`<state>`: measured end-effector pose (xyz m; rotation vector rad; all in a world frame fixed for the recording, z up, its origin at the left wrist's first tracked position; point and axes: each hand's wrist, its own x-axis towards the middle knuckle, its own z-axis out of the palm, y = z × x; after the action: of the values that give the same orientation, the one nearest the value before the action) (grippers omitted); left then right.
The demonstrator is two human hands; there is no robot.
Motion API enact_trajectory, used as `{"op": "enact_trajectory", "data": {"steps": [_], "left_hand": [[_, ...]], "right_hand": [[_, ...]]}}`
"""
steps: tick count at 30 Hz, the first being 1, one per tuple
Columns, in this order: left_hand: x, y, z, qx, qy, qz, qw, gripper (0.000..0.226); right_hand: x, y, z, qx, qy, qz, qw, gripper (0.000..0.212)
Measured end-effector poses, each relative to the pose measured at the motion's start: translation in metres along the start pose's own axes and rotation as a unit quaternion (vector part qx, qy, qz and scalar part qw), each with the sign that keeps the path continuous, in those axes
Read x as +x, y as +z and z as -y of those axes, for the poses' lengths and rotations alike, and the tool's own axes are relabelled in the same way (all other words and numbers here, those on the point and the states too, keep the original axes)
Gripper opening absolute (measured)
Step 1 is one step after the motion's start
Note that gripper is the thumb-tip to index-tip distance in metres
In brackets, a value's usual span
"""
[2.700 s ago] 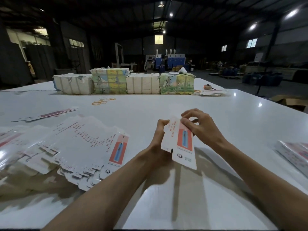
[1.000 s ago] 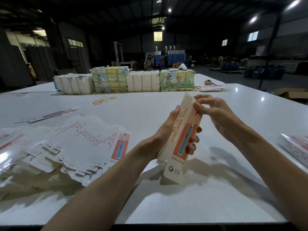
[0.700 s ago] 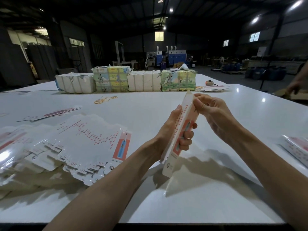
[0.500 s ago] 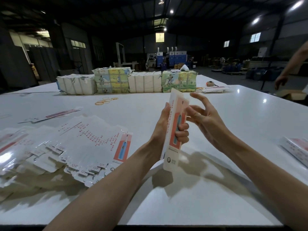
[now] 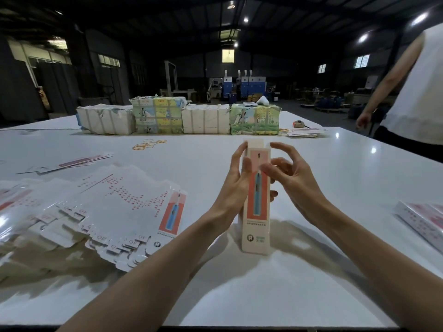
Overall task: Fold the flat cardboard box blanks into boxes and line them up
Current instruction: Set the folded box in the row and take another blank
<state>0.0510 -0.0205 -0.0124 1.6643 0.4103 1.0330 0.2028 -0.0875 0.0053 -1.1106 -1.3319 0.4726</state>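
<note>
Nearest to us, two bare forearms reach from the bottom edge of the frame over the white surface. At centre frame we see the box, a tall, narrow carton held upright with its orange panel and blue toothbrush picture facing us and its top flap standing up. We cannot tell whether its lower end touches the surface. The left hand grips the box from the left: the thumb lies across the front and the fingers wrap behind, one tip showing past the right edge. The right hand sits at the box's upper right with curved fingers, its thumb tip on the front panel. We cannot tell whether it is actually pinching the carton.

At lower left, a fanned stack of flat blanks lies on the surface, well apart from the box. At the right edge we make out finished boxes lying side by side. Farther back on the left lie a few loose blanks, then a scatter of rubber bands. Beyond them a row of wrapped bundles crosses the upper middle. A second person stands at upper right.
</note>
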Motion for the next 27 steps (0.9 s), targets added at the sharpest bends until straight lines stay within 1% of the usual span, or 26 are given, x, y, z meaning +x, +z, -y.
{"op": "enact_trajectory", "data": {"steps": [1,4,5,6,9,12,17,21,23,25,27], "left_hand": [[0.0007,0.0004,-0.0009,-0.009,-0.009,0.018,1.0,0.064],[0.0006,-0.001,0.0016,-0.031,-0.03,0.056,0.997,0.107],[0.0,-0.0014,0.0029,-0.043,-0.033,0.067,0.996,0.116],[-0.0003,-0.0016,0.0039,-0.058,-0.037,0.073,0.995,0.12],[0.0001,0.0011,0.0049,-0.089,-0.049,0.068,0.993,0.12],[0.0007,0.0044,0.005,-0.073,-0.05,0.044,0.995,0.116],[-0.0012,0.0054,0.0052,0.018,-0.027,0.028,0.999,0.107],[-0.0018,0.0048,0.0057,0.045,-0.038,0.021,0.998,0.104],[-0.0011,0.004,0.0074,0.028,-0.043,0.019,0.998,0.104],[-0.0014,0.0043,0.0078,0.029,-0.042,0.029,0.998,0.103],[-0.0024,0.0064,0.0075,0.04,-0.038,0.043,0.998,0.1]], "right_hand": [[-0.0001,0.0,0.0007,-0.005,-0.004,-0.001,1.0,0.06],[0.0009,-0.001,0.0018,0.004,-0.008,0.008,1.0,0.06],[0.0012,-0.0011,0.0021,-0.001,-0.009,0.01,1.0,0.057],[0.0014,-0.0009,0.0021,-0.011,-0.008,0.01,1.0,0.055],[0.0014,-0.0019,0.0007,-0.025,0.001,0.011,1.0,0.057],[0.0011,-0.0024,0.0006,-0.024,0.005,0.019,1.0,0.056],[0.0033,-0.0035,0.0013,-0.038,0.005,0.028,0.999,0.046],[0.0033,-0.0028,-0.0044,-0.06,0.008,0.032,0.998,0.036],[0.0044,-0.0018,-0.0059,-0.029,0.009,0.008,1.0,0.03],[0.0072,-0.0042,-0.0055,0.016,0.026,-0.041,0.999,0.028],[0.009,-0.0079,-0.0047,0.004,0.039,-0.072,0.997,0.027]]}}
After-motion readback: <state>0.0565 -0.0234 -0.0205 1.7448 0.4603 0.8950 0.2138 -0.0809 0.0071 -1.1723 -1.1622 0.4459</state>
